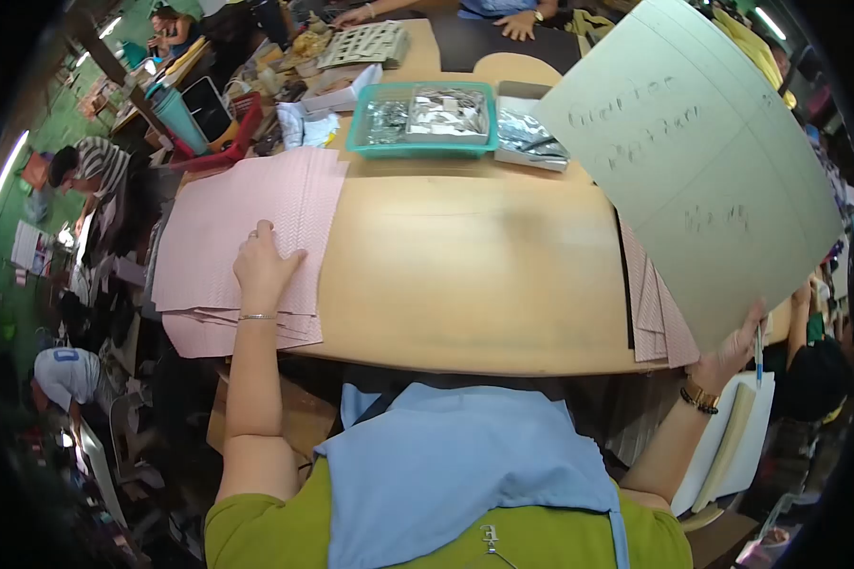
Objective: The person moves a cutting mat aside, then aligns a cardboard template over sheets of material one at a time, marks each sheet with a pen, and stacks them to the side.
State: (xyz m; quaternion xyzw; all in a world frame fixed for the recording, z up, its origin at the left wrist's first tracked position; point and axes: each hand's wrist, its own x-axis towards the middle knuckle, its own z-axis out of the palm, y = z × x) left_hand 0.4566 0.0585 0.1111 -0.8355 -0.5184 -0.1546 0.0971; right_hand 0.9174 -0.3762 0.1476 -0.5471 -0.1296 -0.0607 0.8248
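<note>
My left hand point(268, 266) lies on a stack of pink textured sheets point(242, 199) at the left of the table, its thumb spread from the fingers. Some sheets in that stack are fanned unevenly at the front edge. On the right, my right hand point(729, 353) grips the lower corner of a large grey-green board point(693, 180) with pencil handwriting and ruled lines. A thin blue-and-white pen point(758, 357) sticks out by the right fingers. More pink sheets point(657, 308) lie partly hidden beneath the raised board.
A teal tray point(353, 133) of small wrapped pieces stands at the back of the wooden table point(465, 275). Beside it is a box point(533, 128) of silvery packets. A red basket point(247, 123) sits back left. A co-worker's hand point(517, 26) rests across the table.
</note>
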